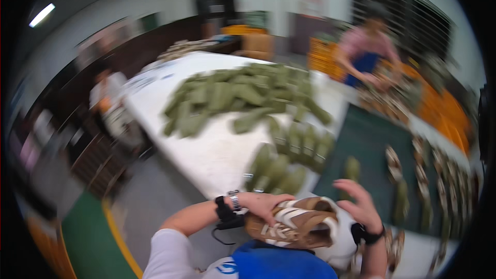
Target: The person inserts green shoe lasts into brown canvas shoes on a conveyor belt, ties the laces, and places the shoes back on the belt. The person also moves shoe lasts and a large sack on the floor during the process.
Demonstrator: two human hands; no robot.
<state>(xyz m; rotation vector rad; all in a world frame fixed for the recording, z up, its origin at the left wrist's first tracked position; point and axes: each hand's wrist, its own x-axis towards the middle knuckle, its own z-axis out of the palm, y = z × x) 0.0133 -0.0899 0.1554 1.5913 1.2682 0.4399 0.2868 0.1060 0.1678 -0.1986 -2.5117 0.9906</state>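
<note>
My left hand [264, 204] is closed on a pair of brown sneakers [294, 223] with white stripes, held close against my blue apron [279, 263]. The fingers lie over the side of the shoes, and their openings face right. On the other side my right hand [360, 204] is off the sneakers, fingers spread and nothing seen in them. Just beyond its fingertips lies a long green piece [352, 168] on the dark green mat [338, 147]. Short rows of similar green, rounded pieces [276, 170] rest on the white table straight ahead of my hands.
A large heap of green pieces [222, 95] covers much of the white table [196, 150]. Rows of brown shoes and green pieces [421, 175] line the mat's right side. A person [369, 54] in pink works at the far right, near orange crates [321, 56]. Another sits at left.
</note>
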